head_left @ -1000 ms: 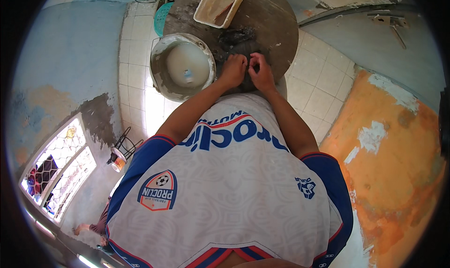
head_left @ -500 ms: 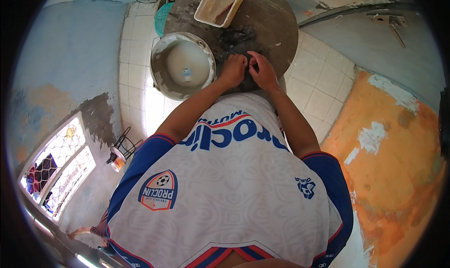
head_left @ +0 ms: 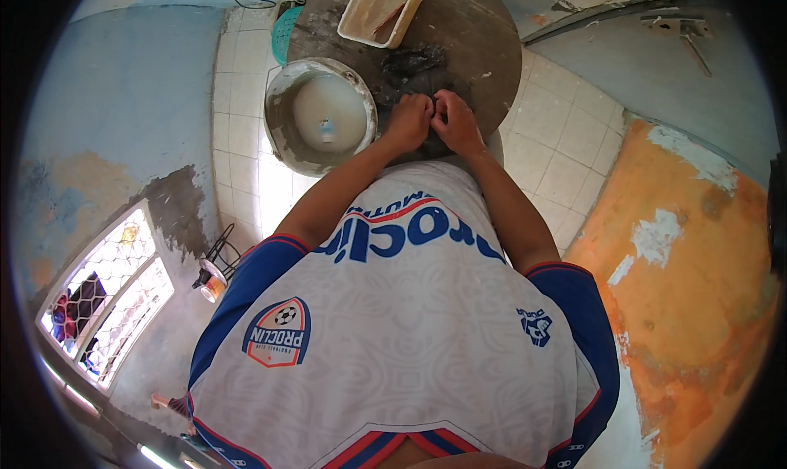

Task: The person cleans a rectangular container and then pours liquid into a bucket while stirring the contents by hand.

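My left hand point(head_left: 409, 120) and my right hand point(head_left: 456, 121) meet over the near part of a round brown table point(head_left: 479, 34). Both are closed, fingertips pinched toward each other. What they hold, if anything, is too small or too dark to make out. Just past them lies a crumpled black clump point(head_left: 414, 61), perhaps plastic or cloth; dark material also shows around and below my hands. Left of my left hand is a large grey-stained bucket point(head_left: 279, 118) with cloudy whitish liquid point(head_left: 328, 108) and a small pale object point(head_left: 326, 127) in it.
A whitish rectangular tub point(head_left: 352, 30) with a brownish strip inside stands at the table's far side. A green perforated item point(head_left: 284, 34) shows behind the bucket. Pale floor tiles point(head_left: 545, 129) surround the table. To the right is a peeling orange surface point(head_left: 697, 305); a barred window point(head_left: 111, 293) is at left.
My right hand has closed its fingers and come against my left hand; half a second ago its thumb and forefinger were curved apart. My left hand has hardly moved.
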Demonstrator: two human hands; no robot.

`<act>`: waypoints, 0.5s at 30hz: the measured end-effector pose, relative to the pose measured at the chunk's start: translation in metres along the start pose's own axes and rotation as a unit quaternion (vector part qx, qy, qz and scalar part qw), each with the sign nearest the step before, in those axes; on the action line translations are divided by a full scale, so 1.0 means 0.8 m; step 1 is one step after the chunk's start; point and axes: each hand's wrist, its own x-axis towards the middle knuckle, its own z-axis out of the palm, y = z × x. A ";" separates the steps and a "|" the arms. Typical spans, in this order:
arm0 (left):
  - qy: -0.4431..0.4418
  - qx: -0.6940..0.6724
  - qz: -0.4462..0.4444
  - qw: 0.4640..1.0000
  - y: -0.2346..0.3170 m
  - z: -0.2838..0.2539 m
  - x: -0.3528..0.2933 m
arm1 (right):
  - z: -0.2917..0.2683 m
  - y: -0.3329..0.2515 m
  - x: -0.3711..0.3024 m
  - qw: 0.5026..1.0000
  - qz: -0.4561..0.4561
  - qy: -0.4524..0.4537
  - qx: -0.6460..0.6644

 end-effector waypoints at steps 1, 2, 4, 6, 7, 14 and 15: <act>0.001 -0.002 -0.003 1.000 0.000 0.000 0.000 | 0.002 0.000 -0.001 1.000 0.013 0.001 0.007; 0.002 -0.005 -0.005 1.000 -0.001 0.000 0.000 | 0.004 0.001 -0.002 1.000 0.027 0.003 0.014; 0.003 -0.002 -0.005 1.000 -0.003 0.001 0.000 | 0.007 0.003 -0.005 0.999 0.032 0.005 0.015; 0.005 -0.002 -0.007 1.000 -0.004 0.002 0.000 | 0.010 0.005 -0.008 0.999 0.042 0.006 0.024; 0.007 -0.003 -0.009 1.000 -0.003 0.002 0.000 | 0.011 0.006 -0.009 0.998 0.048 0.007 0.033; 0.066 -0.017 0.007 0.998 -0.015 0.009 -0.002 | 0.015 0.005 -0.013 0.997 0.049 0.019 0.054; 0.072 -0.018 0.013 0.997 -0.011 0.006 -0.002 | 0.014 0.006 -0.014 0.996 0.054 0.021 0.064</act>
